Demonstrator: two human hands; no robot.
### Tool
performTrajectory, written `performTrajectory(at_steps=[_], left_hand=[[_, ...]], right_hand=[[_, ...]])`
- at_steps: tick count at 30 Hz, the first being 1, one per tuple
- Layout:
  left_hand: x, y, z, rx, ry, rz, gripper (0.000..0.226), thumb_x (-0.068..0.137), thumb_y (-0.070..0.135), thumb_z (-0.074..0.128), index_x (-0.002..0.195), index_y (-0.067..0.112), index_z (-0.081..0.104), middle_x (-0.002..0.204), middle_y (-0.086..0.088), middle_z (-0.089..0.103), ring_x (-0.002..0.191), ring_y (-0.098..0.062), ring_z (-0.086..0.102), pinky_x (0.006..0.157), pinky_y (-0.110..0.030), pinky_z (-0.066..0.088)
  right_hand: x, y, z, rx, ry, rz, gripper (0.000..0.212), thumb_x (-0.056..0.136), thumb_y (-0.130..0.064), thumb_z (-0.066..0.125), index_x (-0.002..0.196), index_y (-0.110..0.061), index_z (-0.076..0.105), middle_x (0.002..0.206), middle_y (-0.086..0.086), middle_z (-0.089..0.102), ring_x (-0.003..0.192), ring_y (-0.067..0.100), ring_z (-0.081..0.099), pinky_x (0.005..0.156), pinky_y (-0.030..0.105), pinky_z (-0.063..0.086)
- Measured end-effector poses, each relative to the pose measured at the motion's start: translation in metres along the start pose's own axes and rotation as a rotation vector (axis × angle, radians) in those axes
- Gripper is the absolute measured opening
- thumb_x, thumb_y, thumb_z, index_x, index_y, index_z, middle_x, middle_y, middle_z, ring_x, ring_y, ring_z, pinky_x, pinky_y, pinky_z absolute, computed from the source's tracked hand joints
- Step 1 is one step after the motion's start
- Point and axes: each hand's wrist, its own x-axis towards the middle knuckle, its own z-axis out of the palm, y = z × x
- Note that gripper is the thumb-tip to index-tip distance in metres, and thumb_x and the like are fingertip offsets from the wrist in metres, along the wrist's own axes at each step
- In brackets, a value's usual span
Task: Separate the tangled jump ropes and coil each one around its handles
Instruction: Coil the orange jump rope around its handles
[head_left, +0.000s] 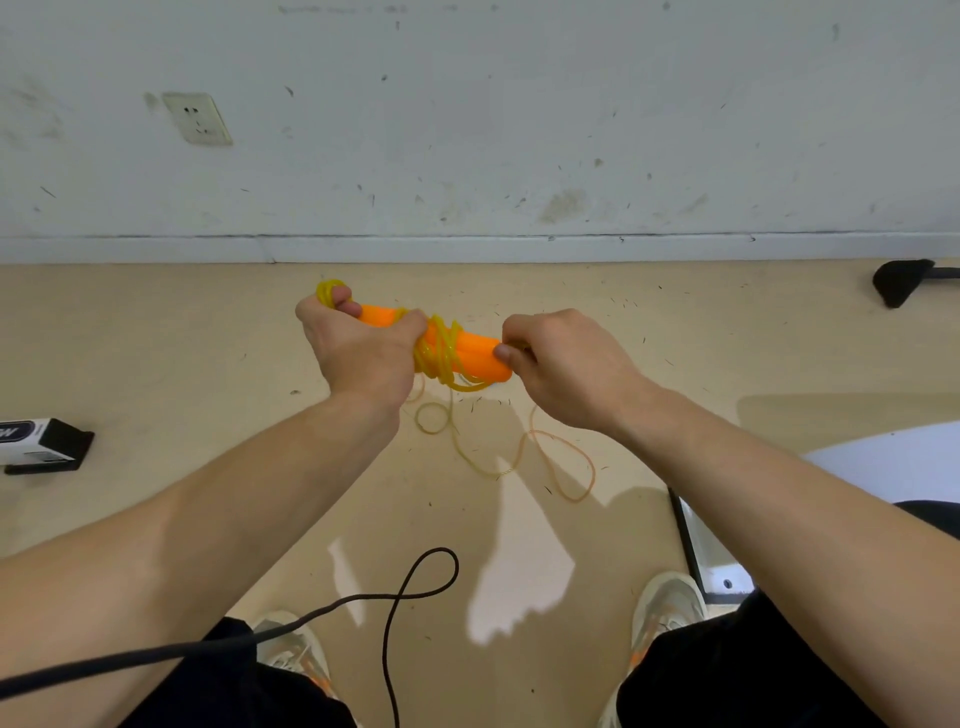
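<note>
Presumably the winding step is in hand: the orange handles (470, 351), held side by side above the floor (156, 338), are best kept pinned together while each turn of the yellow rope (441, 353) is laid snug beside the previous one and the slack loops (550, 462) on the floor are fed in. The left hand (358, 345) is closed around the handles' far end with rope looped over its fingers. The right hand (561, 364) is pinched on the near end, both forearms being stretched forward; the black rope (405, 592) lies apart by the feet.
</note>
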Motion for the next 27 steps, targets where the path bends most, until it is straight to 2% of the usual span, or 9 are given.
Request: performTrajectory(at_steps=[3,7,10,13,14,18,21,24,27], left_hand=[[0.000,0.002,0.002,0.016,0.020,0.027,0.065,0.070,0.018,0.085,0.115,0.022,0.037,0.112,0.002,0.040,0.092,-0.012,0.047,0.076,-0.019,0.043],[-0.002,0.003,0.008,0.017,0.035,0.037,0.066,0.070,0.021,0.086,0.116,0.020,0.038,0.113,0.000,0.041,0.095,-0.014,0.049,0.080,-0.024,0.046],[-0.003,0.000,0.014,0.009,0.045,0.037,0.066,0.070,0.021,0.086,0.116,0.019,0.038,0.114,-0.001,0.041,0.097,-0.015,0.049,0.077,-0.020,0.044],[-0.002,-0.002,0.019,0.004,0.060,0.017,0.066,0.071,0.022,0.086,0.115,0.021,0.037,0.116,-0.002,0.042,0.100,-0.016,0.051,0.069,-0.013,0.041],[-0.001,-0.002,0.020,0.003,0.063,0.011,0.066,0.071,0.022,0.085,0.115,0.021,0.037,0.117,-0.002,0.042,0.100,-0.017,0.051,0.067,-0.011,0.040],[-0.003,-0.004,0.027,0.009,0.072,-0.010,0.068,0.073,0.021,0.085,0.121,0.018,0.038,0.125,-0.006,0.043,0.106,-0.018,0.051,0.066,-0.009,0.037],[-0.003,-0.003,0.030,0.017,0.083,-0.019,0.070,0.073,0.020,0.085,0.124,0.017,0.038,0.124,-0.004,0.042,0.107,-0.019,0.051,0.070,-0.012,0.039],[0.001,0.000,0.030,-0.008,0.086,-0.037,0.069,0.073,0.020,0.084,0.123,0.014,0.038,0.119,-0.002,0.039,0.100,-0.016,0.048,0.065,-0.008,0.037],[0.004,0.002,0.029,-0.024,0.083,-0.056,0.067,0.073,0.019,0.084,0.121,0.013,0.037,0.118,-0.001,0.037,0.096,-0.015,0.047,0.065,-0.010,0.037]], right_hand=[[-0.001,-0.003,0.009,-0.056,0.064,0.085,0.028,0.105,-0.033,0.040,0.086,-0.017,0.052,0.072,0.003,0.055,0.069,0.028,0.055,0.057,0.036,0.041],[0.001,-0.007,0.021,0.243,0.152,0.330,0.033,0.102,-0.030,0.045,0.082,-0.011,0.063,0.074,0.009,0.067,0.068,0.027,0.067,0.065,0.046,0.056],[0.003,-0.012,0.026,0.409,0.187,0.481,0.032,0.102,-0.025,0.048,0.084,-0.007,0.067,0.078,0.011,0.070,0.068,0.026,0.065,0.062,0.042,0.056],[0.005,-0.014,0.026,0.481,0.198,0.544,0.033,0.103,-0.024,0.047,0.086,-0.006,0.069,0.081,0.013,0.070,0.057,0.017,0.054,0.051,0.030,0.042],[0.006,-0.014,0.026,0.510,0.205,0.564,0.033,0.103,-0.024,0.048,0.087,-0.005,0.069,0.083,0.014,0.071,0.058,0.018,0.055,0.052,0.030,0.043],[0.011,-0.014,0.030,0.646,0.244,0.660,0.027,0.101,-0.024,0.052,0.089,-0.008,0.071,0.083,0.013,0.072,0.078,0.028,0.071,0.072,0.046,0.060],[0.013,-0.013,0.030,0.690,0.261,0.652,0.024,0.099,-0.022,0.054,0.084,-0.010,0.069,0.074,0.007,0.072,0.072,0.021,0.073,0.070,0.047,0.061],[0.014,-0.009,0.021,0.728,0.306,0.549,0.022,0.097,-0.019,0.056,0.080,-0.010,0.067,0.068,0.004,0.071,0.063,0.011,0.072,0.065,0.045,0.061],[0.013,-0.007,0.017,0.655,0.316,0.440,0.024,0.099,-0.022,0.055,0.082,-0.011,0.067,0.069,0.001,0.070,0.065,0.011,0.071,0.066,0.042,0.061]])
